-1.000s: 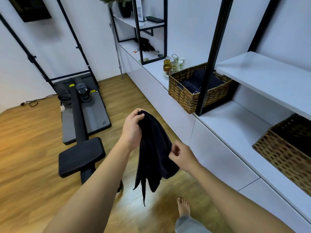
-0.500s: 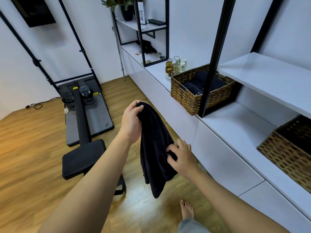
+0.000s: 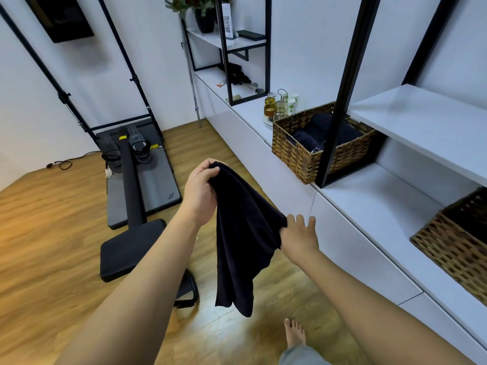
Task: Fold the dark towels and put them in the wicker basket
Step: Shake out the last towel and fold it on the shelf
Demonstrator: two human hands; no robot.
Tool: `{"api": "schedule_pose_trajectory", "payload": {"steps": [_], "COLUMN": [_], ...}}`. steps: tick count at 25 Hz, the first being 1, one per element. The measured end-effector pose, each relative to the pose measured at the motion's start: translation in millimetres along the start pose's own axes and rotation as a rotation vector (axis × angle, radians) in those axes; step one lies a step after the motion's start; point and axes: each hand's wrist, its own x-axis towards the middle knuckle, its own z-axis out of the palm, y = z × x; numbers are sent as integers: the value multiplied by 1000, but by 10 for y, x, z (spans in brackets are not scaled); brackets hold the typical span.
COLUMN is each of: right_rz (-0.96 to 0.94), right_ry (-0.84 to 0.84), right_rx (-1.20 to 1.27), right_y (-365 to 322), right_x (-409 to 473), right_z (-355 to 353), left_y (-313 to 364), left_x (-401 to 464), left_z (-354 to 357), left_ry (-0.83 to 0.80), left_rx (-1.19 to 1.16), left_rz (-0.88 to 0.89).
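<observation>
A: Nearest to you, your bare foot point(image 3: 294, 335) is planted on the wooden floor point(image 3: 52, 233), right under the hanging cloth.

B: And above it both hands are on the dark towel point(image 3: 242, 238). Your left hand point(image 3: 200, 191) has its fingers curled round the top corner, bunching it up high.

A: Your right hand point(image 3: 299, 237) is lower and off to the side, pinching the towel's edge at the thumb side while three fingers point(image 3: 300, 219) stick out straight. The cloth slopes between the two hands and the rest hangs loose in the air, touching nothing else.

B: Left of your arm, a black padded seat point(image 3: 131, 248) sits on the floor, joined to a grey exercise machine point(image 3: 143, 169) beyond it.

A: Farther off on your right, the wicker basket point(image 3: 303, 151) sits on the white tabletop point(image 3: 369, 201), with dark folded towels point(image 3: 313, 130) already inside. A second basket point(image 3: 453, 246) is at the right edge, and glass jars point(image 3: 275, 108) stand just behind the first one.
</observation>
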Motion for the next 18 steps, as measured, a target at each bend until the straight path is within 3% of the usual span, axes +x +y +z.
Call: {"api": "schedule_pose_trajectory", "payload": {"steps": [4, 6, 10, 14, 18], "right_rz": [-41, -52, -110, -256, -463], "right_ry": [41, 113, 361, 567, 399], "right_rx": [-92, -18, 560, 1094, 1339], "right_y": [154, 358, 773, 712, 592], "right_x": [174, 258, 315, 72, -160], "right_z": [-188, -346, -723, -1006, -1326], "left_y": [33, 64, 90, 171, 347], "left_x": [64, 136, 329, 524, 645], "left_z": [-145, -341, -772, -890, -863], "left_ry": [81, 178, 508, 625, 697], "left_rx": [75, 147, 251, 260, 153], "left_rz": [11, 8, -36, -63, -119]}}
